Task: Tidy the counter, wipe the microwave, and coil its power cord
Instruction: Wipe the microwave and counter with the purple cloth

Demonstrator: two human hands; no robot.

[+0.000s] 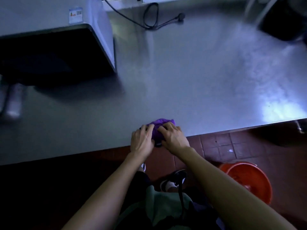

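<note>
— Head view, six o'clock: crumpled purple cloth (162, 128) at the near edge of the brushed steel counter (191, 80), bunched between both hands.

— Fingers?

— Left hand (141, 140) curled over the cloth's left side, right hand (173, 136) curled over its right; both gripping fabric, fingertips pointing toward twelve. Something dark tucked under the cloth, too hidden to name.

— And the rest of the job?

— White box-shaped microwave (54, 39) at ten o'clock, dark front facing here. Black power cord (149, 17) lying loose in a loop at twelve, plug end trailing toward one o'clock, not yet coiled.

— Next reach?

— Probably cloth to microwave: up and left from the fingers, so left hand nearer. Cord's long run lying left to right, well apart from both hands. Orange plastic bucket (249, 178) on the floor at four.
</note>
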